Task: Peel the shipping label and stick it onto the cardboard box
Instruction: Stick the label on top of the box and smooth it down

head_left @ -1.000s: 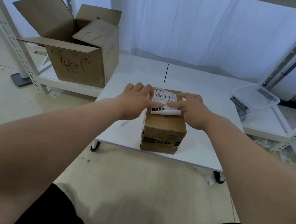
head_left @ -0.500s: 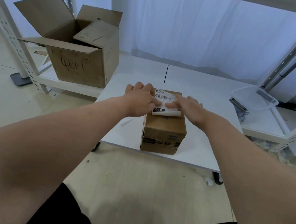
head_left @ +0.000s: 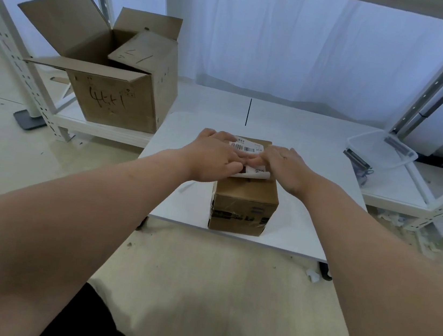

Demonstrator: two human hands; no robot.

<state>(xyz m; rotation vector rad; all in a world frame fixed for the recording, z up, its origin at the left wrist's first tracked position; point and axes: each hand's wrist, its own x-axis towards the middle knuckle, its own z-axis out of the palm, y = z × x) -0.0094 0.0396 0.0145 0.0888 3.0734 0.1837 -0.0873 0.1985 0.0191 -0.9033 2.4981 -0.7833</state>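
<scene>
Head view: your white worktop (head_left: 302,206) carries the small cardboard box (head_left: 243,204) near its front edge. Your left hand (head_left: 213,158) and right hand (head_left: 289,167) lie flat, fingers spread and released, pressing the shipping label (head_left: 245,146) onto the box's top.

both hands, left (head_left: 216,157) and right (head_left: 289,167), lie flat, palms down, fingertips meeting.

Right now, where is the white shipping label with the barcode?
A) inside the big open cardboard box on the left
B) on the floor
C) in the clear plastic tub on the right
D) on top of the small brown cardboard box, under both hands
D: the white shipping label lies on top of the small brown cardboard box, with the left hand and right hand pressing on it; its near edge curls up.
</scene>
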